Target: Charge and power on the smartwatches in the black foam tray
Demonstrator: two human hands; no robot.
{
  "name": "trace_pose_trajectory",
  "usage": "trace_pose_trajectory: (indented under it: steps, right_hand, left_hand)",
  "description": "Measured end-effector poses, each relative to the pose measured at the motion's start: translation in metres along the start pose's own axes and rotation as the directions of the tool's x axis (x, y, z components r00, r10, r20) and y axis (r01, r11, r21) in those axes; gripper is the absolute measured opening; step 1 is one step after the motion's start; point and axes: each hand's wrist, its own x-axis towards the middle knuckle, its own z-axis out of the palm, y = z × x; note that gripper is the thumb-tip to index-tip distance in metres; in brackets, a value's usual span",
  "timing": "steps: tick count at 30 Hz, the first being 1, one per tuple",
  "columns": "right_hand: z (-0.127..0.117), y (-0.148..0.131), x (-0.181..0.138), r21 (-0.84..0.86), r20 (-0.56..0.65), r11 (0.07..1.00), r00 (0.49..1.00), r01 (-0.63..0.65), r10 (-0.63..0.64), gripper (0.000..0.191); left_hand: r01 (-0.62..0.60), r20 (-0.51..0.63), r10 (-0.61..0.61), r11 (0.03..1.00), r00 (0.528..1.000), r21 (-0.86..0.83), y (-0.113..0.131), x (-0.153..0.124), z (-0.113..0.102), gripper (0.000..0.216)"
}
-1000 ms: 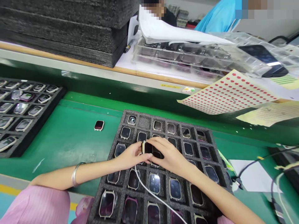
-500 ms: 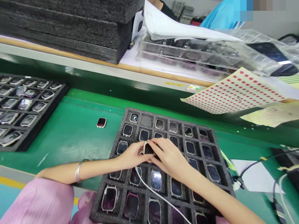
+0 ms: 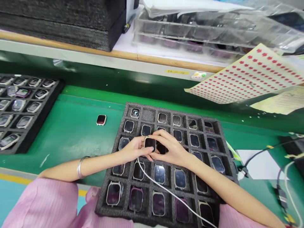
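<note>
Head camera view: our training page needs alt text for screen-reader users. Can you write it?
Both hands, left hand and right hand, hold one small watch body with a white cable over a black foam tray of similar watches. One loose watch lies on the green belt.

A loose watch body [image 3: 101, 119] lies alone on the green conveyor surface [image 3: 71, 129], between two foam trays. A second foam tray [image 3: 45, 104] of watches sits at its left edge. Stacked black foam sheets [image 3: 71, 19], clear plastic trays [image 3: 190, 31] and a red-dot sticker sheet [image 3: 247, 76] occupy the far shelf.
</note>
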Motion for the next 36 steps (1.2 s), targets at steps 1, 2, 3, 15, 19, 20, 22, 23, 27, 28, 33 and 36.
trace_pose_trajectory:
  steps: [1,2,3,15,19,20,22,23,27,28,33,36]
  right_hand:
    - [0.000,0.001,0.000,0.012,-0.001,1.000,1.000,0.004,-0.004,0.041]
    - [0.001,0.001,-0.001,0.020,0.002,1.000,1.000,0.008,-0.008,0.041]
    - [0.001,0.001,-0.001,0.021,0.002,1.000,1.000,0.012,-0.012,0.041]
    - [-0.003,-0.002,-0.005,-0.108,0.007,0.988,0.994,0.111,-0.111,0.037]
    - [-0.004,-0.001,-0.005,-0.118,0.006,0.985,0.992,0.123,-0.123,0.035]
    - [-0.005,-0.001,-0.005,-0.114,0.003,0.986,0.993,0.122,-0.122,0.035]
    - [-0.005,-0.002,-0.004,-0.087,-0.004,0.991,0.994,0.106,-0.106,0.036]
    - [-0.005,-0.002,-0.003,-0.057,-0.007,0.995,0.996,0.086,-0.087,0.036]
    - [-0.006,-0.002,0.000,0.139,0.022,0.988,0.998,-0.063,0.061,0.035]
    - [-0.007,-0.002,0.001,0.176,0.034,0.980,0.995,-0.098,0.094,0.034]
    - [-0.011,-0.004,0.004,0.301,0.069,0.917,0.965,-0.262,0.253,0.029]
    - [-0.011,-0.002,0.005,0.493,0.088,0.757,0.890,-0.430,0.448,0.027]
  left_hand:
    - [-0.002,0.006,0.002,1.000,1.000,-0.001,0.000,0.000,0.000,0.037]
    - [-0.004,0.012,0.004,1.000,1.000,0.003,0.000,0.000,0.000,0.036]
    - [-0.008,0.019,0.007,1.000,1.000,0.011,0.000,0.000,0.000,0.035]
    - [-0.064,0.077,0.052,0.983,0.996,0.170,-0.002,-0.003,-0.001,0.031]
    - [-0.050,0.064,0.036,0.969,0.997,0.240,-0.005,-0.005,-0.002,0.034]
    - [-0.040,0.067,0.025,0.970,0.997,0.238,-0.006,-0.005,-0.003,0.036]
    - [-0.006,0.093,-0.013,0.980,0.996,0.201,-0.006,-0.004,-0.004,0.039]
    - [0.019,0.113,-0.039,0.984,0.993,0.175,-0.005,-0.003,-0.004,0.040]
    - [0.101,0.161,-0.112,0.992,0.981,0.077,0.002,0.000,-0.004,0.037]
    - [0.101,0.163,-0.108,0.994,0.981,0.050,0.004,0.000,-0.004,0.036]
    - [0.082,0.190,-0.084,0.996,0.978,0.022,0.008,0.000,-0.004,0.032]
    - [0.045,0.133,-0.048,0.999,0.990,0.026,0.004,-0.001,-0.002,0.031]
